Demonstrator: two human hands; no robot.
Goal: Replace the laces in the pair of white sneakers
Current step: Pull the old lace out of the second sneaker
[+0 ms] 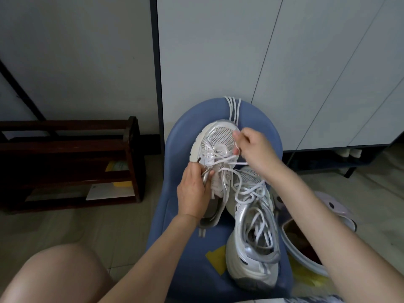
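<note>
On chair, sneaker toe-away, lengthwise.

Blue chair, dark wooden rack, pale cabinet doors, tiled floor

Two sneakers lie on a chair; left of it, seemingly, a rack.

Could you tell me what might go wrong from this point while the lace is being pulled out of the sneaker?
1. The right hand pinches a lace lying close to the second sneaker's loose laces; they could tangle.
2. The left hand alone steadies the tilted sneaker; a hard tug might twist it free.
3. The spare laces draped over the blue stool's far edge could slide off.
</note>
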